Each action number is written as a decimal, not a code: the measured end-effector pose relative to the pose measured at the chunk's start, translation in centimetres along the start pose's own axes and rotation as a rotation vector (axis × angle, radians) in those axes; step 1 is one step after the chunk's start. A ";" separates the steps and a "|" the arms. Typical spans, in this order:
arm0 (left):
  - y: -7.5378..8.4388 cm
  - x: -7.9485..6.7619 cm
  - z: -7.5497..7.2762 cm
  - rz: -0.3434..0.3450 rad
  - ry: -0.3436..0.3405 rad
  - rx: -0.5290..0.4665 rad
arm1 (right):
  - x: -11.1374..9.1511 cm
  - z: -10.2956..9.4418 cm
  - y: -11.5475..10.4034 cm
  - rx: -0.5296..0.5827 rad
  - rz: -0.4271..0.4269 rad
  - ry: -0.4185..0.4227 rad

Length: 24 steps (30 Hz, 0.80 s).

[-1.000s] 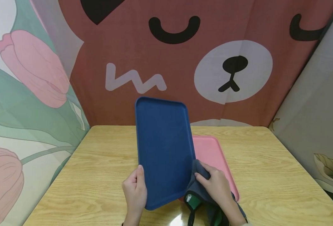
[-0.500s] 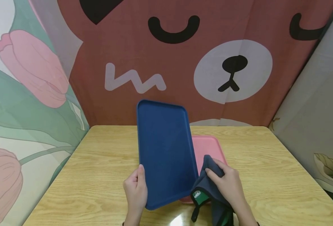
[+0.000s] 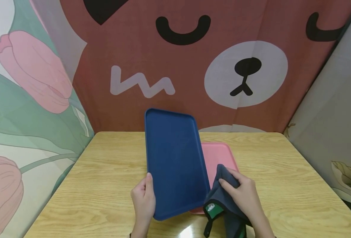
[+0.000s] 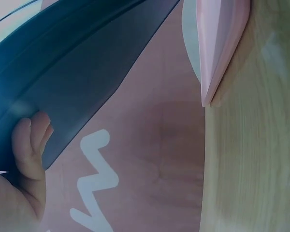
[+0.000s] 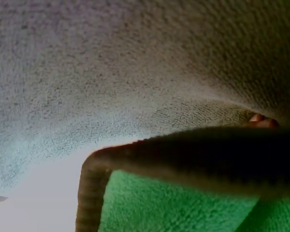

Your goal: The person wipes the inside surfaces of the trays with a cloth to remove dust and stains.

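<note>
My left hand [image 3: 144, 198] grips the left edge of a blue tray [image 3: 176, 162], thumb over its face and the other fingers behind. The tray is raised and tilted up, its face towards me. In the left wrist view, curled fingers [image 4: 31, 140] press the underside of the tray [image 4: 82, 82]. My right hand [image 3: 245, 191] pinches a bunched grey-blue cloth [image 3: 224, 188] with green on its other side and a dark hanging loop. The cloth hangs beside the tray's lower right corner. Up close, the right wrist view is filled by grey cloth [image 5: 111, 72] and a dark binding.
A pink tray [image 3: 220, 155] lies on the wooden table [image 3: 104, 185], partly hidden behind the blue tray and the cloth. Behind the table hangs a backdrop [image 3: 133, 59] with a bear face. A flower-print sheet [image 3: 29, 115] covers the left side.
My right hand with the cloth has moved right and slightly down, away from the blue tray's face. The blue tray's top edge has sunk a little; my left hand keeps its grip.
</note>
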State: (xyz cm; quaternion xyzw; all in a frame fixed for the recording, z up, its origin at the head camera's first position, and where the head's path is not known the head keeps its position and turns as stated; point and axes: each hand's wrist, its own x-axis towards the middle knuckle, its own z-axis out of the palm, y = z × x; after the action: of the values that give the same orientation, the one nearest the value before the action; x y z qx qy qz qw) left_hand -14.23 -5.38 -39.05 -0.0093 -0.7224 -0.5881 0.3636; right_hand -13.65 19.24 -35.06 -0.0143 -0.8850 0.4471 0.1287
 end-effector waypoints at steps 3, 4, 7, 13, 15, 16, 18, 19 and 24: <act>0.1 0.1 0.1 -0.045 -0.011 -0.019 | 0.0 0.0 0.0 0.000 0.002 -0.009; 0.1 0.1 0.1 -0.060 -0.015 -0.027 | 0.0 0.1 0.0 -0.001 0.003 -0.012; 0.1 0.1 0.2 -0.086 -0.032 -0.042 | -0.1 0.1 0.1 -0.002 0.004 -0.018; -0.1 0.0 0.3 -0.126 -0.047 -0.026 | -0.1 0.2 0.0 -0.003 0.003 -0.020; 0.0 0.0 0.4 -0.138 -0.051 -0.022 | -0.2 0.3 0.0 0.003 0.003 -0.019; 0.1 0.0 0.4 -0.141 -0.053 -0.021 | -0.2 0.3 0.0 0.005 0.001 -0.018; 0.8 0.1 0.4 -0.138 -0.057 -0.021 | -0.3 0.3 0.0 0.009 -0.003 -0.019; 1.2 0.1 0.4 -0.142 -0.059 -0.017 | -0.3 0.4 0.0 0.010 -0.005 -0.018; 1.9 0.0 0.5 -0.172 -0.070 0.006 | -0.3 0.5 0.0 0.011 -0.010 -0.019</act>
State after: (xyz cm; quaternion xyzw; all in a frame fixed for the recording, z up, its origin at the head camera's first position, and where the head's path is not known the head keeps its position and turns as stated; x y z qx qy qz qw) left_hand -13.64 -4.36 -37.46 0.0332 -0.7345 -0.6143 0.2865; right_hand -13.46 18.84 -35.42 -0.0047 -0.8838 0.4515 0.1227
